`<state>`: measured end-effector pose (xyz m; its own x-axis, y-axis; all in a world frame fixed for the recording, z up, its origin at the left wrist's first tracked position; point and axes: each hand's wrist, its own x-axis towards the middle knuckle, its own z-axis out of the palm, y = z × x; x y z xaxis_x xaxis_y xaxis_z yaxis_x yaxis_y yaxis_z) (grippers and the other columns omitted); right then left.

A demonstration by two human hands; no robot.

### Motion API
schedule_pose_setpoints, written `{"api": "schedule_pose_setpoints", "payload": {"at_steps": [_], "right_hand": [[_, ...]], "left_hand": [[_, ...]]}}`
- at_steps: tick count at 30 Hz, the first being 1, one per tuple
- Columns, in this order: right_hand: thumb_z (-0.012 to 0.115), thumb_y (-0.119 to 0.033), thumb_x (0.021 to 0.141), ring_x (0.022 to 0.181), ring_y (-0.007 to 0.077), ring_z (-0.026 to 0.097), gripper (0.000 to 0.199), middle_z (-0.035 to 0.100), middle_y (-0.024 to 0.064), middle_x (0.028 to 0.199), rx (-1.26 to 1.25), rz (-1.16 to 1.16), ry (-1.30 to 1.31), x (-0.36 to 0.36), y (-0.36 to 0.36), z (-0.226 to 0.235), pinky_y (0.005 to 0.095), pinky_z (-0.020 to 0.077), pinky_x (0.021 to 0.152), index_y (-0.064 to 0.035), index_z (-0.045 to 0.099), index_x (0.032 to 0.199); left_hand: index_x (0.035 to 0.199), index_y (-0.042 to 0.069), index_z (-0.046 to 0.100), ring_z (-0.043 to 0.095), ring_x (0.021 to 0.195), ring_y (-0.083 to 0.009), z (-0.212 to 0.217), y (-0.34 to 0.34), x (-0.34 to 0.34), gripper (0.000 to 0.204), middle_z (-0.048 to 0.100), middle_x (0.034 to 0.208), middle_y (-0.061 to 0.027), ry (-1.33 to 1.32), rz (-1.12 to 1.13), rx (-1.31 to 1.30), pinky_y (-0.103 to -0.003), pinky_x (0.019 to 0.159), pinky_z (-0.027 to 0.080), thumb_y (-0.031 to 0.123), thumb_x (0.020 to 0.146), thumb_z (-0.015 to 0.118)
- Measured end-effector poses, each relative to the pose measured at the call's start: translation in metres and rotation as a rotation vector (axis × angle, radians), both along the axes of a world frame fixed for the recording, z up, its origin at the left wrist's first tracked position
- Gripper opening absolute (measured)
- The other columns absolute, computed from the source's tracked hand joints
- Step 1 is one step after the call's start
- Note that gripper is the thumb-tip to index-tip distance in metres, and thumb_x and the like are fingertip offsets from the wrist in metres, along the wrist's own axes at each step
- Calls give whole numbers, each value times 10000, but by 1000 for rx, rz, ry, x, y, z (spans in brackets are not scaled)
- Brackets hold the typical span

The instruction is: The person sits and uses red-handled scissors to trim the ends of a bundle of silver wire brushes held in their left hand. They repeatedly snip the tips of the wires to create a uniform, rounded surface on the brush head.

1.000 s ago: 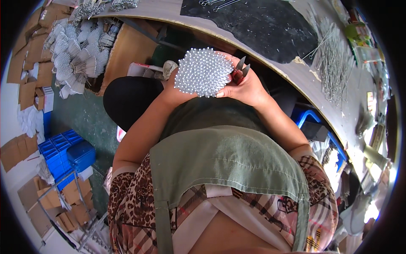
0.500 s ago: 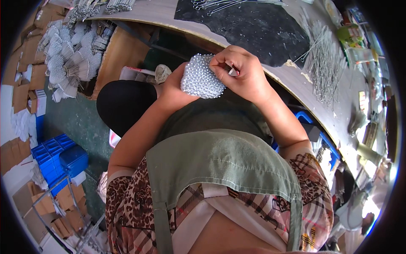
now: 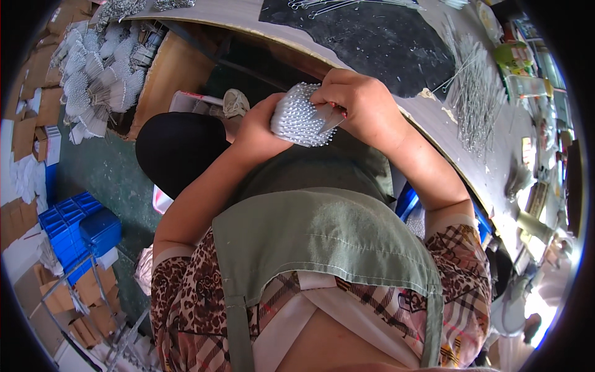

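Over my lap, my left hand (image 3: 263, 127) is wrapped round a tight bundle of thin pale rods (image 3: 299, 121), whose dotted ends face up. At its right side, my right hand (image 3: 365, 108) has its fingers closed on a thin greyish pointed piece (image 3: 330, 116). This piece lies across the bundle's right edge, and I cannot make out its kind. The right fingers touch or nearly touch the rod ends. The lower part of the bundle is hidden behind my left hand.
Ahead is a table with a black mat (image 3: 359, 43), wires with looped ends (image 3: 328, 7) and a pile of thin wires (image 3: 474, 93). Similar pale bundles (image 3: 102, 80) are heaped at the left. Blue crates (image 3: 77, 226) and cardboard (image 3: 99, 288) stand lower left.
The greyish piece in my right hand now reaches down over the bundle's edge and shows more of its length. My right hand has turned, and the bundle has shifted slightly to the right.
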<state>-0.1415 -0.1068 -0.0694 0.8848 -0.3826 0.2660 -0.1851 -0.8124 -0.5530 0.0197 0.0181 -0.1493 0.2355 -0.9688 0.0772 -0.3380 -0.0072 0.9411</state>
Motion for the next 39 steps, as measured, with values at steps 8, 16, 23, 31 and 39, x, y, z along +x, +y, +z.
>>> {"api": "schedule_pose_setpoints", "payload": {"at_steps": [8, 16, 23, 31, 39], "right_hand": [[658, 4, 648, 772, 302, 585, 170, 570, 99, 815, 69, -25, 47, -7, 2, -13, 350, 483, 673, -37, 631, 811], [595, -139, 866, 593, 98, 488, 123, 516, -2, 696, 606, -375, -704, -26, -37, -7, 210, 364, 520, -94, 595, 751], [507, -42, 888, 555, 117, 372, 83, 562, 168, 782, 672, -532, -1109, -119, -155, 81, 233, 295, 510, 33, 538, 905], [475, -404, 924, 538, 37, 424, 363, 604, 5, 798, -201, -869, -80, -252, -300, 24, 191, 342, 484, -151, 596, 1154], [276, -556, 935, 536, 44, 323, 589, 386, -42, 646, 1004, -184, 102, -100, -55, 20, 187, 286, 477, -48, 558, 1034]], "left_hand": [[1087, 36, 566, 625, 920, -234, 2, 3, 1, 579, 630, 1000, -141, -106, -77, 157, -331, 792, 475, 209, 578, 783], [1201, 17, 457, 586, 962, -155, -3, -1, 14, 709, 612, 1049, -76, 84, -189, 229, -293, 852, 460, 131, 585, 790], [1073, 23, 535, 612, 899, -225, -2, -4, 0, 511, 626, 961, -126, -52, 1, 40, -313, 793, 465, 134, 624, 751], [1001, 30, 553, 593, 885, -341, 19, -13, -7, 424, 614, 934, -174, -277, 39, 23, -387, 775, 470, 163, 638, 726], [977, 30, 558, 586, 875, -360, 21, -12, -8, 421, 610, 916, -183, -333, -13, 37, -401, 765, 472, 144, 608, 725]]}}
